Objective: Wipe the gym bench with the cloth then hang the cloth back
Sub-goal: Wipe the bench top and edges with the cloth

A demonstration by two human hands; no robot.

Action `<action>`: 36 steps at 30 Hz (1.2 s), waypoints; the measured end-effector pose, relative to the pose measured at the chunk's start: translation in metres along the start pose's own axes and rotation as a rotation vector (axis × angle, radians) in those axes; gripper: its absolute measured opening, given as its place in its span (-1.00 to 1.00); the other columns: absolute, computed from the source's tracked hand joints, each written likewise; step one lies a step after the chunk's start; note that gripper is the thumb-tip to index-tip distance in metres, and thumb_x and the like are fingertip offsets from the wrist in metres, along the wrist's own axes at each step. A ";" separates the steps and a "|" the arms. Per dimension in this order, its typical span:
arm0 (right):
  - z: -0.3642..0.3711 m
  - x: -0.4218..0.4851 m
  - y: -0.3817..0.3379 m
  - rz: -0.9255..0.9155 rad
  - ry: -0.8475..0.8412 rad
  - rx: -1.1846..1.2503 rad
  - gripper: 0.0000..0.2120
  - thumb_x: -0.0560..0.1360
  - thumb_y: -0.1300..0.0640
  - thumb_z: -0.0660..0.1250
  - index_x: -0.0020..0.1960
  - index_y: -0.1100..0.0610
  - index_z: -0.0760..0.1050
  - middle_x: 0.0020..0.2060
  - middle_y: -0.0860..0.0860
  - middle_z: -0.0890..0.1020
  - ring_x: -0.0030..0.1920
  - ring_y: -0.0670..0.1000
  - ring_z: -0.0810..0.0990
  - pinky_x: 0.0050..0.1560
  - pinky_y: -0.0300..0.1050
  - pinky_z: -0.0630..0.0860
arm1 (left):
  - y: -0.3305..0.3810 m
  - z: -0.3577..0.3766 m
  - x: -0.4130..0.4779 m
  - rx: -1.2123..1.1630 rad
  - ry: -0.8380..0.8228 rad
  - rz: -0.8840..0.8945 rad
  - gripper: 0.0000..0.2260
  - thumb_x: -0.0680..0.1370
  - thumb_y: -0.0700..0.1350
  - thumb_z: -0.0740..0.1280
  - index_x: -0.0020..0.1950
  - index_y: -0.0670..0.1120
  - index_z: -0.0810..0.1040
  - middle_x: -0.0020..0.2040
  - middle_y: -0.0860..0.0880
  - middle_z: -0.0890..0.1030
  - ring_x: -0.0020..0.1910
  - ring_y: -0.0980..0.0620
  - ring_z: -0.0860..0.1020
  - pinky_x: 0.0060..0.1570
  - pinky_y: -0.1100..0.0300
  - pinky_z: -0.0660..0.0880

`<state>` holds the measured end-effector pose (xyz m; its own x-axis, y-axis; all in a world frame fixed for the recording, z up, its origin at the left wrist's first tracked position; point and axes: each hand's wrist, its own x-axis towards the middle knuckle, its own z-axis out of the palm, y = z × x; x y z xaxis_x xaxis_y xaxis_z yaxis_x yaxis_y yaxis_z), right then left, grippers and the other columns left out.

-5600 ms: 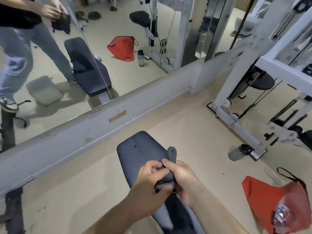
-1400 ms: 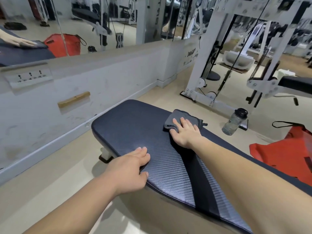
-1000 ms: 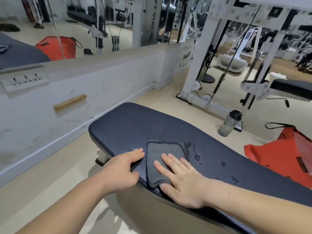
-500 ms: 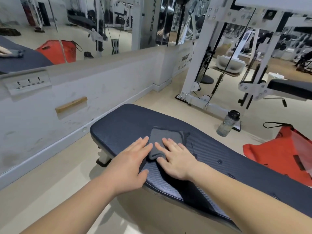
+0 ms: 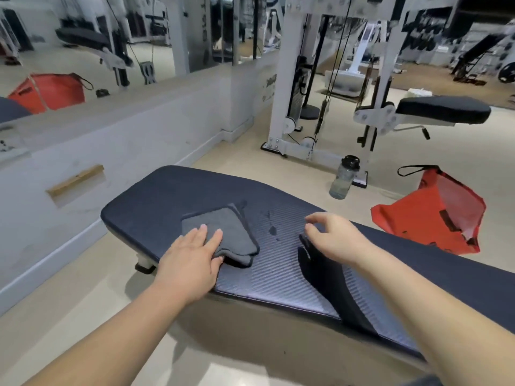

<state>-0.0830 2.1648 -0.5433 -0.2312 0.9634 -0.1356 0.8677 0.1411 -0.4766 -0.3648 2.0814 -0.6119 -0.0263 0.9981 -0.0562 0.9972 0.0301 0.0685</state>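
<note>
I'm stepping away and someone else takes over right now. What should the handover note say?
Left hand: flat, fingers straight, pressing the folded grey cloth onto the bench pad near its end.
Right hand: empty, fingers loosely curled, hovering above the pad.
Done: wiping is under way; wet drops lie on the pad just right of the cloth.
To do: wipe the drops and the rest of the pad, then hang the cloth back; where it hangs is not in view.
</note>
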 end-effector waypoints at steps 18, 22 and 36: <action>-0.015 0.040 0.059 0.162 -0.070 -0.060 -0.64 0.42 0.17 0.20 0.12 -0.08 0.61 0.07 -0.03 0.67 0.12 0.14 0.57 0.09 0.01 0.56 | 0.068 -0.013 0.073 0.001 -0.066 -0.281 -0.44 0.60 0.34 -0.07 0.60 0.26 0.13 0.39 -0.12 0.31 0.35 -0.19 0.30 0.36 -0.10 0.34; -0.017 0.039 0.062 0.174 -0.076 -0.025 -0.63 0.42 0.17 0.19 0.13 -0.08 0.60 0.09 -0.05 0.68 0.15 0.12 0.57 0.16 0.02 0.56 | 0.107 -0.016 0.099 -0.063 -0.093 -0.325 -0.39 0.58 0.36 -0.07 0.62 0.20 0.11 0.44 -0.20 0.27 0.41 -0.26 0.28 0.33 -0.14 0.33; -0.021 0.032 0.104 0.122 0.014 -0.011 -0.70 0.57 0.06 0.16 0.14 -0.02 0.63 0.18 0.01 0.63 0.29 0.14 0.53 0.23 0.12 0.55 | 0.156 -0.007 0.106 -0.036 -0.056 -0.247 -0.39 0.60 0.28 -0.02 0.62 0.09 0.11 0.43 -0.19 0.26 0.36 -0.26 0.32 0.22 -0.14 0.41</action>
<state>0.0092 2.2153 -0.5791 -0.1179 0.9766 -0.1799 0.8938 0.0254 -0.4477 -0.2126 2.1919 -0.6005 -0.2643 0.9555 -0.1311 0.9577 0.2760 0.0808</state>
